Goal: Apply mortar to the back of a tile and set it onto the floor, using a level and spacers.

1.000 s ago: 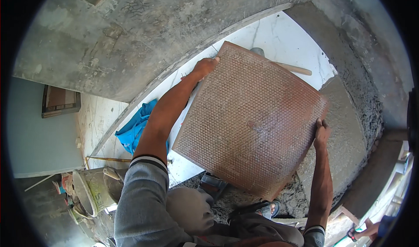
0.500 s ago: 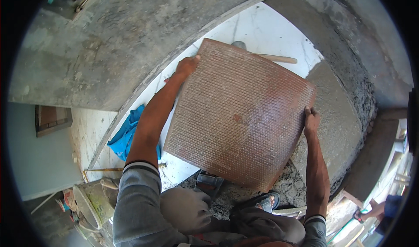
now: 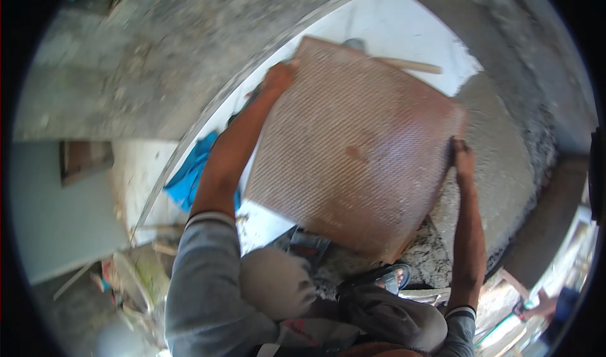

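A brown square tile (image 3: 341, 136), grasped at opposite edges by the left hand (image 3: 281, 77) and right hand (image 3: 464, 158) left of the exposed mortar bed (image 3: 502, 155), appears unlaid, whereas white tiling (image 3: 404, 26) adjoining that bed seems set.

Big brown tile (image 3: 360, 120), two hands on it!
Left hand (image 3: 281, 77) clasps the upper-left edge, right hand (image 3: 464, 160) has the right edge, patterned face up and slightly blurred. A wooden handle (image 3: 416, 65) pokes past the far edge over white flooring (image 3: 404, 26); blue cloth (image 3: 191, 179) peeks from behind the left forearm (image 3: 237, 146), grey mortar (image 3: 495, 149) spreads right, a sandalled foot (image 3: 396, 279) shows below.
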Motion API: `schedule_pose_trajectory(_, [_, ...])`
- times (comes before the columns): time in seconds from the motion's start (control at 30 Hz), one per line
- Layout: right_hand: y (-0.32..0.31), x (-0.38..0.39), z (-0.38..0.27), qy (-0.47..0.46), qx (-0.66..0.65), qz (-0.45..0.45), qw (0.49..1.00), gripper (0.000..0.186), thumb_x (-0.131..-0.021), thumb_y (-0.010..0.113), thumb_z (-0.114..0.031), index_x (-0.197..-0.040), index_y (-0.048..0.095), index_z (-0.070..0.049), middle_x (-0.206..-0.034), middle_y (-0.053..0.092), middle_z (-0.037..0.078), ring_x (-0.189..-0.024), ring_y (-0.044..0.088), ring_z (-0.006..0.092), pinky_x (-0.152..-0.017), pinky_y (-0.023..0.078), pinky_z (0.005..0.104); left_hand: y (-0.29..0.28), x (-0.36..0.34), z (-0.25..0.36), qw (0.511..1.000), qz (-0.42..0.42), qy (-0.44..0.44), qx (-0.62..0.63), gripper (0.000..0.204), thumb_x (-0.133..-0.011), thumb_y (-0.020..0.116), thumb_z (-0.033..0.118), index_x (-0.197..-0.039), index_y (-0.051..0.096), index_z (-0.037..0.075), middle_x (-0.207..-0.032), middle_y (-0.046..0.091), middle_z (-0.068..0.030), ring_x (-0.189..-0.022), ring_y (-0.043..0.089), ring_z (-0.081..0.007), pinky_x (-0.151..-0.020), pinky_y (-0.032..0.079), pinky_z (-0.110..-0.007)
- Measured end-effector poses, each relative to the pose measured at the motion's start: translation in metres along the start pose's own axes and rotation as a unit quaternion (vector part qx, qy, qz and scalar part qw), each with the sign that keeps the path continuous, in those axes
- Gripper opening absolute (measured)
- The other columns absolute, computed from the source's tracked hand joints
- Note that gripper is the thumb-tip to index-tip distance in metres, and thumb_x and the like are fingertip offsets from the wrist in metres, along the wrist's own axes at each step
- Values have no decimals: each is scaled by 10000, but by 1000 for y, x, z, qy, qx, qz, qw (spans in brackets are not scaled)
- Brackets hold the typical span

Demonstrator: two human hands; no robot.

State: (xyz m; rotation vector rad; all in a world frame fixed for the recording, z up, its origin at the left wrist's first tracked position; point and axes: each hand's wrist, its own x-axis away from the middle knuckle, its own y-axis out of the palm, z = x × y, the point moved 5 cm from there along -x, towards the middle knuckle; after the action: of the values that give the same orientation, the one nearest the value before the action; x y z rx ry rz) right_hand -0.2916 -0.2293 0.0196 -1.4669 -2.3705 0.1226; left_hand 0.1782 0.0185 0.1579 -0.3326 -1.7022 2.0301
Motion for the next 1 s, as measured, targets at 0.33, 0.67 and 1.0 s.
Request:
schedule_pose_trajectory(0.33, [4,2,-13,-50,71,-19,996,524,-884,511,-325,-1156,532,121,-1107,601,265,-1032,587,305,-913,408,341,5,13,10,999,19,5,32,594,-905,399,512,-1178,523,0,-1159,562,-271,-1097,534,-419,-925,411,-492])
schedule_pose_trajectory(0.67, [-22,33,-10,-30,76,65,995,502,-896,534,-376,-1146,569,58,-962,647,185,-883,615,247,-791,462,347,32,10,-30,991,36,31,126,745,-892,492,519,-1316,379,-82,-1211,523,-296,-1150,515,-373,-972,398,-405])
schedule_pose_trajectory(1.0, [-125,290,85,197,355,175,897,365,-822,612,-214,-1123,570,-11,-1029,597,221,-921,590,359,-825,464,412,26,274,-103,943,-248,22,221,457,-950,466,280,-1286,450,-29,-1288,491,-173,-1166,490,-269,-984,371,-353])
